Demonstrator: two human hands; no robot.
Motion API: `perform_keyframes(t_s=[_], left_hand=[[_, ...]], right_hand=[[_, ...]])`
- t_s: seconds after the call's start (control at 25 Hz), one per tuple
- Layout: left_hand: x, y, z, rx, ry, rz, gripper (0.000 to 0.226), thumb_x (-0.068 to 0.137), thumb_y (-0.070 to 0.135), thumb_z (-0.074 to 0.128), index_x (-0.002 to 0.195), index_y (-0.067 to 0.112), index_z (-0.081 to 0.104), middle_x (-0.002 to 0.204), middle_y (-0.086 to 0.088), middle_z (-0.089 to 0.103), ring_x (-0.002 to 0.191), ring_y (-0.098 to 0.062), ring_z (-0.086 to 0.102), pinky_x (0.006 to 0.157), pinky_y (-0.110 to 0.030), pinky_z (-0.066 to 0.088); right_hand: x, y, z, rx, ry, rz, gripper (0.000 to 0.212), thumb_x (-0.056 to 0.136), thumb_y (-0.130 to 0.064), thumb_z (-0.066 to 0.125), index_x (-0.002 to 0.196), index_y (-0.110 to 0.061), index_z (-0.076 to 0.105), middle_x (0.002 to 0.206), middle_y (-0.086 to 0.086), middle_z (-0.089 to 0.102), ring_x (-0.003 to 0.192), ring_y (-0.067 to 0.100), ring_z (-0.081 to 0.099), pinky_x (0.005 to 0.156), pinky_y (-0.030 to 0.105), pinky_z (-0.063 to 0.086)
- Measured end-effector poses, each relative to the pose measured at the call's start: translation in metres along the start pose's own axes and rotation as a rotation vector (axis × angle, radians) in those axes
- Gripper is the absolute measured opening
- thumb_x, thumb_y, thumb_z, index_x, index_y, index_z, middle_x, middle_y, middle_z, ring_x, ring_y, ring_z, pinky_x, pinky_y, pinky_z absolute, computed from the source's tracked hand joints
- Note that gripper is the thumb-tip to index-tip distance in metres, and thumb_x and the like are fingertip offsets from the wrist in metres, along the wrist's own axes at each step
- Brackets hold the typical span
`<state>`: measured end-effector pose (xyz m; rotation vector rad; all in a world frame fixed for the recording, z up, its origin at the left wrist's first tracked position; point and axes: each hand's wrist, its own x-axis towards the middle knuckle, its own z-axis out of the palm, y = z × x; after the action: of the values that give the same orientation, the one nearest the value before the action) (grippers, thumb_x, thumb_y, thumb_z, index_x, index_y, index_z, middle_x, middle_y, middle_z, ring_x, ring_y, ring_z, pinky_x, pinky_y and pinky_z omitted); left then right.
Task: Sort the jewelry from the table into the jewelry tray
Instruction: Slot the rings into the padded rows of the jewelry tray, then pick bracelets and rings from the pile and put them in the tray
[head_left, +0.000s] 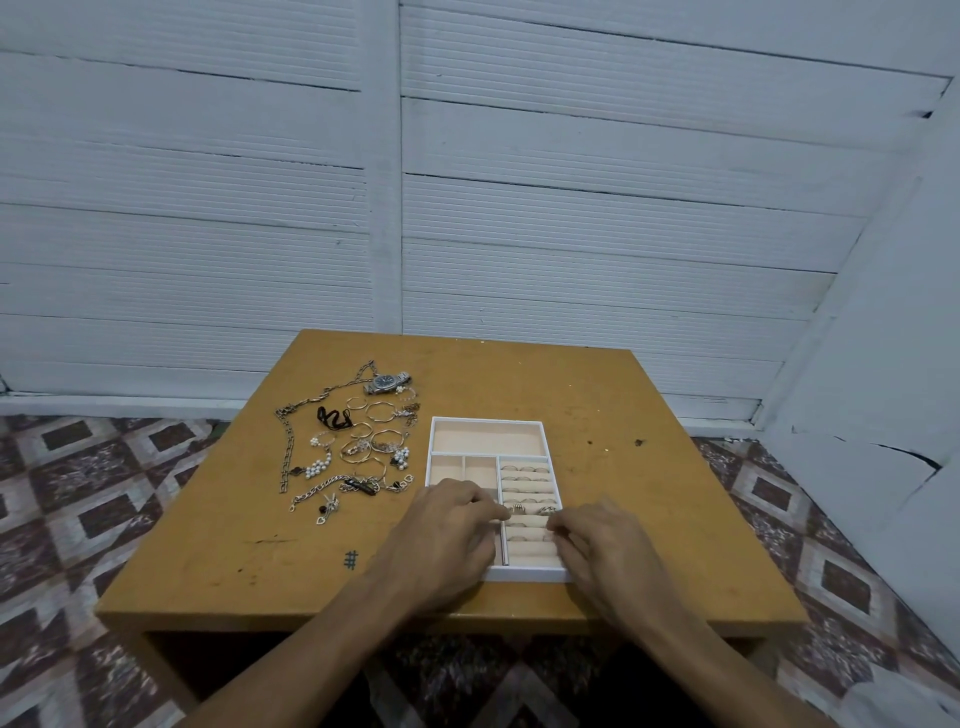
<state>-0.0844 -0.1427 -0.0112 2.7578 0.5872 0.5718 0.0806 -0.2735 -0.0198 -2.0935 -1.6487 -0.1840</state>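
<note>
Wall (623, 208): white ribbed panels with a vertical post, behind the table's far edge; a second white wall meets it at the right.
Floor (78, 467): tiles in a brown, maroon and grey diamond pattern.
Table (649, 519): ochre wood, square, scuffed and spotted; a small hash mark (351, 559) is drawn towards the near edge.
Tray (488, 420): white rim, pale peach lining. It sits about midway between the left and right edges, in the near half of the table. One wide compartment runs along its far side, small compartments sit on its left below that, and ring rolls (530, 543) fill its right.
Jewelry (358, 447): a loose heap on the table just left of the tray, spread from near the far edge towards the middle.
Left hand (447, 535): palm down over the tray's near left part, fingers bent, tips at the ring rolls beside an upright ring (517, 508); I cannot tell whether it pinches anything.
Right hand (608, 551): palm down over the tray's near right corner, fingers curled down onto the rolls; whether it holds anything cannot be told.
Chain (287, 452): long, dark metal links, along the heap's left side.
Watch (387, 383): silver band, dark dial, at the heap's far end.
Hoops (382, 412): thin metal circles, in the heap's middle.
Pearls (317, 467): white bead clusters, near the chain.
Rings (524, 470): silver, slotted into the far rolls.
</note>
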Motion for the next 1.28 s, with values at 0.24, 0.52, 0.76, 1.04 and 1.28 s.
perform_keyframes(t_s=[0.24,0.52,0.76,1.04,1.28], left_hand=[[0.0,-0.002,0.001,-0.001,0.005,-0.002,0.034,0.095,0.03,0.048,0.127,0.03,0.058,0.129,0.01,0.056,0.12,-0.007,0.042,0.102,-0.027,0.032],[0.0,-0.003,0.003,-0.001,0.015,-0.003,0.034,0.095,0.03,0.048,0.128,0.03,0.057,0.13,0.011,0.055,0.122,-0.007,0.04,0.105,-0.029,0.028],[0.002,-0.013,0.008,0.003,0.034,-0.024,0.034,0.093,0.031,0.048,0.126,0.031,0.058,0.125,0.013,0.055,0.123,-0.006,0.037,0.105,-0.031,0.026],[0.008,-0.039,0.003,-0.017,0.108,-0.06,0.03,0.09,0.027,0.051,0.117,0.029,0.065,0.117,0.013,0.059,0.122,-0.008,0.038,0.091,-0.026,0.021],[0.019,-0.08,-0.014,0.014,0.147,-0.169,0.027,0.089,0.026,0.053,0.112,0.028,0.067,0.112,0.012,0.06,0.117,-0.011,0.043,0.096,-0.036,0.031]], right_hand=[[-0.002,0.003,0.002,-0.049,-0.015,-0.003,0.016,0.081,-0.025,0.062,0.091,-0.026,0.074,0.087,-0.01,0.07,0.079,0.013,0.055,0.068,0.028,0.042],[0.001,-0.001,0.001,-0.066,-0.063,0.032,0.023,0.083,-0.025,0.059,0.099,-0.027,0.075,0.097,-0.012,0.068,0.086,0.014,0.052,0.072,0.027,0.036],[0.008,-0.008,-0.003,-0.058,-0.1,0.124,0.027,0.088,-0.028,0.052,0.108,-0.033,0.071,0.11,-0.018,0.066,0.1,0.011,0.049,0.079,0.03,0.029],[0.045,-0.032,0.003,0.046,-0.086,0.129,0.033,0.085,-0.034,0.046,0.105,-0.034,0.071,0.109,-0.016,0.067,0.107,0.01,0.054,0.09,0.034,0.036],[0.086,-0.058,0.022,0.082,-0.113,0.063,0.028,0.088,-0.028,0.051,0.11,-0.032,0.068,0.114,-0.013,0.066,0.11,0.016,0.052,0.094,0.039,0.037]])
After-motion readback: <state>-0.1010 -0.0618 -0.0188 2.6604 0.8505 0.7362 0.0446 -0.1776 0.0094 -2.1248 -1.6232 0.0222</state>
